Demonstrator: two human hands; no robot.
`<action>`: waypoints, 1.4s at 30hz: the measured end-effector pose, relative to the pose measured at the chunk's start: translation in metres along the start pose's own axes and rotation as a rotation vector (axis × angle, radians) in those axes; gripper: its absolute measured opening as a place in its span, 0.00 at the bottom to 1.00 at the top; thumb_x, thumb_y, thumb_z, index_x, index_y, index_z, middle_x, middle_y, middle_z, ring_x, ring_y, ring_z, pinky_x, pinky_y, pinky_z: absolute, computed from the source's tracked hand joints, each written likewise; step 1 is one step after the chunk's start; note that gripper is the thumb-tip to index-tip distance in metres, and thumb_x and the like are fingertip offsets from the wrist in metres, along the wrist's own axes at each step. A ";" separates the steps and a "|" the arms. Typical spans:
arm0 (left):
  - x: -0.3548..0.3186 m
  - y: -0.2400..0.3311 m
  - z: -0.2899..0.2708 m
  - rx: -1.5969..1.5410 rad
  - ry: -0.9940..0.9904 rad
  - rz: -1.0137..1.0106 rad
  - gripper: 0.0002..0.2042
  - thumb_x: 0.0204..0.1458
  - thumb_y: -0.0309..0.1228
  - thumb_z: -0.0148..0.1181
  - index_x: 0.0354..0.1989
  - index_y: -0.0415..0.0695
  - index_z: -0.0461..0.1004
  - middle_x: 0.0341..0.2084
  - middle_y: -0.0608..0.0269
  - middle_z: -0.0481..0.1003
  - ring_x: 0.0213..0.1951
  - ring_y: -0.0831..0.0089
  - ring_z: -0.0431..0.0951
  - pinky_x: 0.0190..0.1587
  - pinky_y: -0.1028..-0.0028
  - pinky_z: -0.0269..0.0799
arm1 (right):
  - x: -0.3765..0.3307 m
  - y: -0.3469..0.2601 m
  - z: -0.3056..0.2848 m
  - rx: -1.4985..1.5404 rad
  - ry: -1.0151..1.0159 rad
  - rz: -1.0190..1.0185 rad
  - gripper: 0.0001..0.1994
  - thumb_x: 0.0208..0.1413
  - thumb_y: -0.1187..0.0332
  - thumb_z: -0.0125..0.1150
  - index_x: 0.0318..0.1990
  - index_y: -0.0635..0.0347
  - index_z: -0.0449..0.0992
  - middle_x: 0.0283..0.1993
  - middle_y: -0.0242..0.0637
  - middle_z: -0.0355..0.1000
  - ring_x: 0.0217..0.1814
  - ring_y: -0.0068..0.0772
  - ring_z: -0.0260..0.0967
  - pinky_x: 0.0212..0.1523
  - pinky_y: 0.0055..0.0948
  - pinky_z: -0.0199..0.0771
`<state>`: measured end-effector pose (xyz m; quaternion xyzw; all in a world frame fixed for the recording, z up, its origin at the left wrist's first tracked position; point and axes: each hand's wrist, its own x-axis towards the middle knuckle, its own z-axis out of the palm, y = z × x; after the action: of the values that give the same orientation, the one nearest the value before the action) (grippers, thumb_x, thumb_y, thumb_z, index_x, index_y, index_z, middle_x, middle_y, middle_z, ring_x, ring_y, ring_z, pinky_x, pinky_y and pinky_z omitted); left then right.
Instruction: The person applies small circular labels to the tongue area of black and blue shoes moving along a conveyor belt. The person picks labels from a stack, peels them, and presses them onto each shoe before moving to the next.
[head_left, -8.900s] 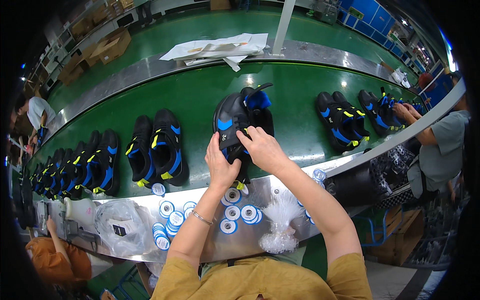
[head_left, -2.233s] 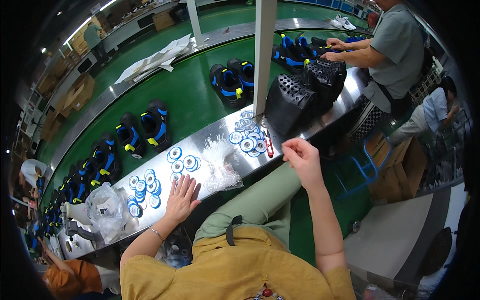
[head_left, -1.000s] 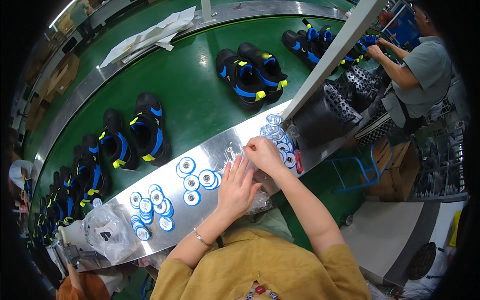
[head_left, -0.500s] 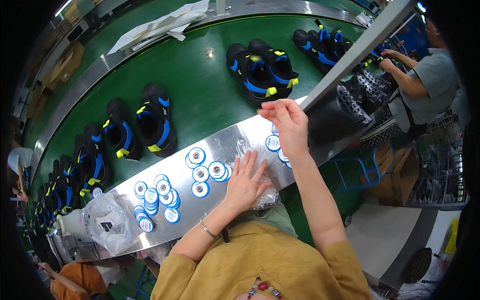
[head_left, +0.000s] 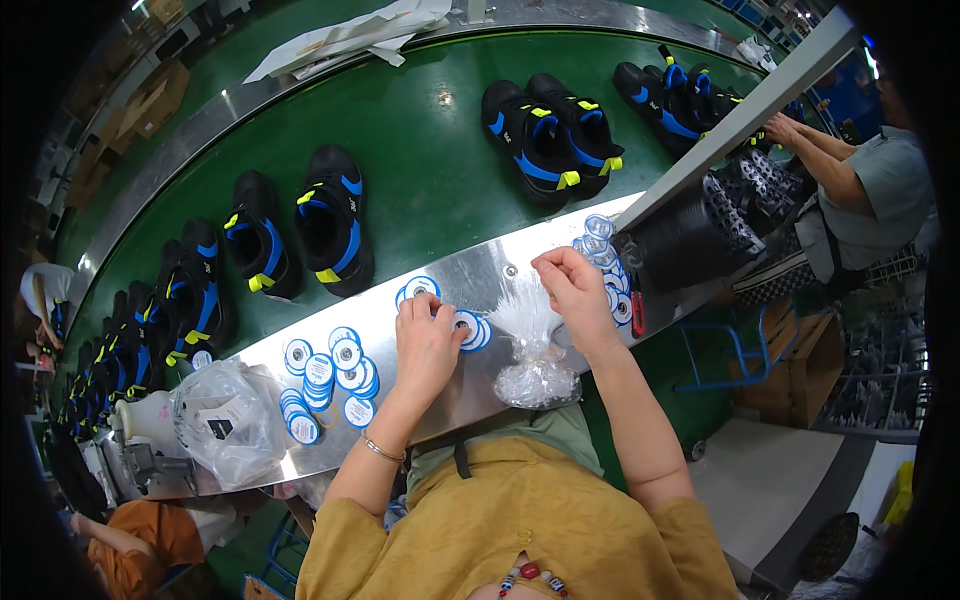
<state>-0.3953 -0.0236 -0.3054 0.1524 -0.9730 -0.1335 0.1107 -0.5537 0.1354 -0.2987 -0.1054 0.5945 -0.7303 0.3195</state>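
Observation:
My left hand (head_left: 426,345) is over the metal bench ledge (head_left: 430,405) with its fingers curled down and drawn together; it covers part of a group of round tags. A white tag with a blue rim (head_left: 422,287) shows beyond its fingertips, and more tags (head_left: 470,331) lie at its right. My right hand (head_left: 580,297) is raised with thumb and fingers pinched; anything in the pinch is too small to make out. Just left of it stands a bunch of thin clear plastic strands (head_left: 527,318), its base in a clear bag (head_left: 537,383).
Black-and-blue shoes stand in pairs (head_left: 330,222) (head_left: 550,140) along the green belt (head_left: 420,150). More tags (head_left: 318,370) lie left, beside a plastic bag (head_left: 225,420). A red tool (head_left: 637,312) lies by the right-hand tags (head_left: 598,226). A slanted post (head_left: 740,115) rises near a co-worker (head_left: 865,190).
My left hand has moved left off the plastic strands onto the round tags, and its fingers have curled. My right hand has come lower, beside the strands. The whole view has shifted slightly.

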 end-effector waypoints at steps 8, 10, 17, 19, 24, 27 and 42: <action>-0.001 -0.002 0.000 -0.087 -0.017 -0.061 0.18 0.39 0.29 0.70 0.39 0.39 0.73 0.39 0.53 0.69 0.43 0.55 0.67 0.45 0.62 0.64 | -0.017 0.003 0.009 -0.082 -0.127 0.008 0.06 0.61 0.71 0.57 0.40 0.65 0.76 0.28 0.22 0.66 0.29 0.10 0.57 0.27 0.15 0.55; -0.001 0.003 -0.005 -0.054 0.000 -0.034 0.19 0.38 0.29 0.71 0.39 0.39 0.72 0.39 0.53 0.68 0.43 0.55 0.67 0.45 0.62 0.64 | -0.018 0.009 0.011 -0.084 -0.130 0.006 0.06 0.60 0.71 0.57 0.40 0.65 0.76 0.27 0.21 0.66 0.29 0.10 0.57 0.27 0.15 0.55; 0.001 0.001 -0.004 -0.155 -0.071 -0.166 0.16 0.41 0.28 0.70 0.36 0.38 0.71 0.34 0.53 0.70 0.39 0.57 0.70 0.42 0.62 0.67 | -0.019 0.006 0.011 -0.073 -0.112 0.009 0.06 0.60 0.72 0.57 0.40 0.65 0.77 0.25 0.19 0.64 0.26 0.08 0.54 0.25 0.14 0.50; 0.000 0.002 -0.004 -0.350 -0.164 -0.378 0.14 0.44 0.27 0.69 0.36 0.37 0.72 0.30 0.55 0.73 0.34 0.62 0.73 0.38 0.65 0.69 | -0.019 0.008 0.010 -0.055 -0.119 -0.001 0.06 0.60 0.72 0.57 0.40 0.65 0.77 0.26 0.19 0.65 0.26 0.08 0.54 0.25 0.13 0.51; -0.003 -0.010 0.002 -0.683 -0.070 -0.449 0.08 0.50 0.27 0.67 0.30 0.37 0.74 0.18 0.68 0.72 0.21 0.83 0.68 0.23 0.80 0.64 | -0.023 0.020 0.011 -0.106 -0.154 -0.011 0.07 0.60 0.70 0.58 0.40 0.64 0.77 0.28 0.24 0.71 0.30 0.12 0.62 0.29 0.17 0.62; 0.000 -0.007 -0.001 -0.758 -0.062 -0.498 0.09 0.51 0.28 0.67 0.27 0.37 0.74 0.17 0.70 0.71 0.20 0.85 0.67 0.22 0.81 0.62 | -0.026 0.027 0.019 -0.210 -0.158 -0.002 0.06 0.60 0.70 0.59 0.38 0.64 0.76 0.28 0.25 0.70 0.30 0.12 0.63 0.29 0.17 0.62; 0.003 0.017 -0.019 -0.546 0.024 -0.241 0.13 0.47 0.29 0.69 0.22 0.37 0.69 0.16 0.58 0.69 0.19 0.70 0.68 0.23 0.71 0.64 | -0.023 0.010 0.044 -0.523 -0.182 -0.210 0.06 0.57 0.71 0.59 0.35 0.66 0.74 0.21 0.37 0.70 0.21 0.22 0.65 0.24 0.25 0.65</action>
<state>-0.3975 -0.0135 -0.2825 0.2329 -0.8747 -0.4005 0.1426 -0.5091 0.1125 -0.2914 -0.3104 0.7173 -0.5687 0.2563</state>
